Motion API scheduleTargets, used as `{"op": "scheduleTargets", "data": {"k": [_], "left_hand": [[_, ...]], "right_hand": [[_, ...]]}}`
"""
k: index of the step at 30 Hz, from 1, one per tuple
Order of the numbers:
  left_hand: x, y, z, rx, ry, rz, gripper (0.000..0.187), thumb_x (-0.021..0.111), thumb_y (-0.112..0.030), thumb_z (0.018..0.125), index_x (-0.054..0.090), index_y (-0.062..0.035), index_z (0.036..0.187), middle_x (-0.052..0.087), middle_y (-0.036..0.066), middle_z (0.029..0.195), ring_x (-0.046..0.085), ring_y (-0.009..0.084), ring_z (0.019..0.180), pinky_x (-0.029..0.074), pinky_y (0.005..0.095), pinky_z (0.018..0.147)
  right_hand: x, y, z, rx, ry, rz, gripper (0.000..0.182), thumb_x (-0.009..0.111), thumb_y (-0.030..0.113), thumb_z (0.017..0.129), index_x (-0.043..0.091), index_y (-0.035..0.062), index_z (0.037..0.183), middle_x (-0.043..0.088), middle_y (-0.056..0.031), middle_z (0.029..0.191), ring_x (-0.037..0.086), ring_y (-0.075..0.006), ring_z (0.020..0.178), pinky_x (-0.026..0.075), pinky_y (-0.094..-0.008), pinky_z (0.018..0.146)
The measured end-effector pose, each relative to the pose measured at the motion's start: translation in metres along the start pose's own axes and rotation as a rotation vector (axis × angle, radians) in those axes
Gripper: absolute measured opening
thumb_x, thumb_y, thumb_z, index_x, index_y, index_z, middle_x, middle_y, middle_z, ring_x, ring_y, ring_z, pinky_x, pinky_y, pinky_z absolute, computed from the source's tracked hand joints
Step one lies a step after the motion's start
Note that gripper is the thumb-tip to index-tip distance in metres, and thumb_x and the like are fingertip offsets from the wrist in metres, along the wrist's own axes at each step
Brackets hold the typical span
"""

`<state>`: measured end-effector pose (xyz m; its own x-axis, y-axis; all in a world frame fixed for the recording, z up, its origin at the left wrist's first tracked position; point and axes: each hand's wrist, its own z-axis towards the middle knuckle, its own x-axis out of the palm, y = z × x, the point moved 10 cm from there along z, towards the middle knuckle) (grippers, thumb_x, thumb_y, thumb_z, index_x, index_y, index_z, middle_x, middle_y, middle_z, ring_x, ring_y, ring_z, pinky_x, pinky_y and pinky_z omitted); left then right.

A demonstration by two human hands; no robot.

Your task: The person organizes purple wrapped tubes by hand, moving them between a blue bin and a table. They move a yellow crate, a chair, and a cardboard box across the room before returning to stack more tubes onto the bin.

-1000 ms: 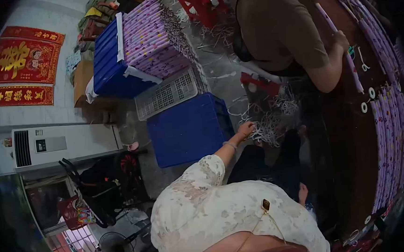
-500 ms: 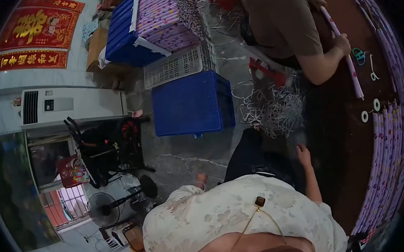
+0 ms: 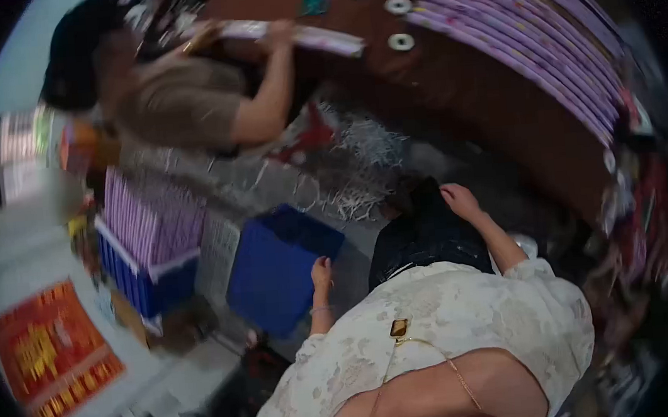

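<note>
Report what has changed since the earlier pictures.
The view has swung right, bringing the brown table and its purple rolls across the front. The left hand, which had reached out by the paper strips, has drawn back near the body; the right hand has come farther forward. I see nothing newly gripped. The co-worker still holds a roll, and the blue box stays on the floor.
</note>
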<state>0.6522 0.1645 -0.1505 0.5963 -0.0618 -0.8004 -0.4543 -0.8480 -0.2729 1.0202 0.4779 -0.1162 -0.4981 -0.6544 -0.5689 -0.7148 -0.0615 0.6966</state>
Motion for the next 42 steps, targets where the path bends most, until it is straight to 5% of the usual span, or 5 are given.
{"op": "scheduleTargets", "data": {"k": [9,13,22,30,42], "left_hand": [[0.008,-0.279,0.039,0.635,0.169,-0.075,0.032,0.049,-0.028,0.084,0.057,-0.0013,0.1,0.059,0.018,0.099,0.055,0.0341,0.093,0.044,0.0371,0.077],[0.02,-0.425,-0.021,0.862,0.333,-0.212,0.03,0.052,-0.025,0.084,0.056,-0.0009,0.102,0.06,0.015,0.097,0.058,0.0226,0.089,0.045,0.0311,0.074],[0.111,-0.656,-0.018,0.347,0.659,-0.925,0.043,0.056,-0.022,0.083,0.043,0.004,0.115,0.053,0.015,0.108,0.058,0.0212,0.093,0.05,0.0278,0.074],[0.156,-0.685,0.028,-0.113,0.427,-1.103,0.045,0.062,-0.025,0.079,0.045,0.0063,0.105,0.054,0.015,0.096,0.06,0.0269,0.077,0.053,0.0338,0.058],[0.145,-0.678,0.031,-0.042,0.261,-1.107,0.035,0.065,-0.015,0.076,0.04,0.0044,0.091,0.054,0.014,0.079,0.058,0.0197,0.06,0.054,0.0323,0.052]], "right_hand": [[-0.23,-0.022,-0.081,-0.017,-0.961,-0.128,0.017,0.056,0.019,0.078,0.06,0.0055,0.088,0.057,-0.0093,0.097,0.053,-0.0281,0.092,0.042,-0.0377,0.079],[-0.338,-0.095,-0.08,0.12,-1.011,-0.384,0.029,0.053,0.028,0.082,0.057,0.0086,0.103,0.05,-0.0085,0.114,0.046,-0.0283,0.106,0.035,-0.0417,0.089],[-0.423,-0.169,-0.02,0.179,-0.629,-0.529,0.061,0.071,0.033,0.063,0.046,0.0098,0.113,0.046,-0.008,0.112,0.042,-0.0275,0.106,0.034,-0.0387,0.089],[-0.415,-0.166,-0.006,-0.004,-0.552,-0.514,0.062,0.074,0.031,0.06,0.045,0.0072,0.109,0.044,-0.0087,0.112,0.042,-0.0281,0.106,0.034,-0.0381,0.088],[-0.43,-0.185,-0.003,-0.182,-0.582,-0.153,0.022,0.054,0.019,0.08,0.057,0.0052,0.096,0.055,-0.0099,0.093,0.052,-0.0283,0.088,0.042,-0.0347,0.077]]}}
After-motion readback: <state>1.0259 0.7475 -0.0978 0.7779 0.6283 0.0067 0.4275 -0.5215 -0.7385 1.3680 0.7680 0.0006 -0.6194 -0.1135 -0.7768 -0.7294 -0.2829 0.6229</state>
